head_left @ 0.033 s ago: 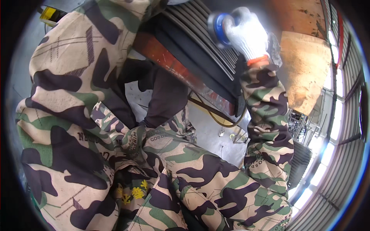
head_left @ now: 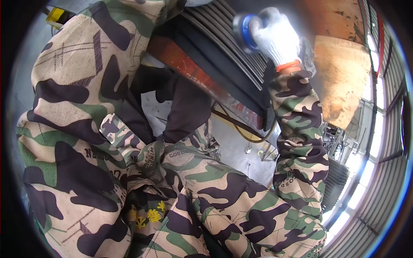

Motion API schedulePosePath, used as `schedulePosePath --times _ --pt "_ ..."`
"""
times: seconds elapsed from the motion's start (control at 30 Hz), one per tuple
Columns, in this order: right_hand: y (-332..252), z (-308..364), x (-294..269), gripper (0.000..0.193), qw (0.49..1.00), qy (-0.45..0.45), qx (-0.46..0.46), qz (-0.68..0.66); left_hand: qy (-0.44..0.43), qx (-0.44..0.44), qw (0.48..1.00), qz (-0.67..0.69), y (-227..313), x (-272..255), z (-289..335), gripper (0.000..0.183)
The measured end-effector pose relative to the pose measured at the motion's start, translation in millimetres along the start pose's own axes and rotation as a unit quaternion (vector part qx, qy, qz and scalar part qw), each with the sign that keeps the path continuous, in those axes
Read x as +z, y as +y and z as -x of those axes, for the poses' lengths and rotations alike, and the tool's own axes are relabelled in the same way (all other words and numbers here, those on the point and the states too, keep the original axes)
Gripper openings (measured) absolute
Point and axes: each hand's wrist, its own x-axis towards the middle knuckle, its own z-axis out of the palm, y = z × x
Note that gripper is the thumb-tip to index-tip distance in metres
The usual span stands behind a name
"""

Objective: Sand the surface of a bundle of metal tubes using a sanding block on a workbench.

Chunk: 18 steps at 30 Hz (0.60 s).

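While bright light washes out much of the white glove, I can make out my right hand (head_left: 277, 38) near the top of the view, curled in a grip on a blue round thing (head_left: 248, 32). The fingers look bent in around it, though glare and blur hide how tightly they close. That blue round thing sits at the left side of the glove, over the dark parallel bars (head_left: 227, 41); I cannot tell whether it touches them. An orange cuff band (head_left: 288, 66) rings the wrist, just above my right camouflage sleeve (head_left: 299, 112).

My left camouflage sleeve (head_left: 71, 81) fills the left of the view and runs up to the top edge. Past its end I get only a pale sliver of what may be my left hand (head_left: 198, 2), so I cannot tell how its fingers stand or what they hold.

Below the bars, a scuffed reddish beam (head_left: 189, 66) slants down to the right, and a yellowish-brown hose (head_left: 251, 139) loops beneath its lower end. Right of the glove stands a tan, stained board (head_left: 342, 75), with a corrugated wall (head_left: 387, 185) beyond.
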Motion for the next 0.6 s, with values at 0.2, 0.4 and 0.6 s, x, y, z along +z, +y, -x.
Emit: schedulePosePath --times 0.2,0.4,0.6 --pt "-16.0 -4.4 -19.0 0.032 0.999 0.004 -0.022 -0.029 0.026 -0.003 0.999 -0.047 18.6 -0.2 -1.6 0.051" --pt "-34.8 -3.1 -21.3 0.030 0.999 0.004 -0.018 -0.043 0.071 -0.029 0.993 -0.084 9.6 12.0 3.2 0.050" --pt "-17.8 -21.6 -24.2 0.035 0.999 -0.033 0.032 -0.026 0.022 -0.054 0.997 -0.048 23.1 2.2 -5.4 0.051"
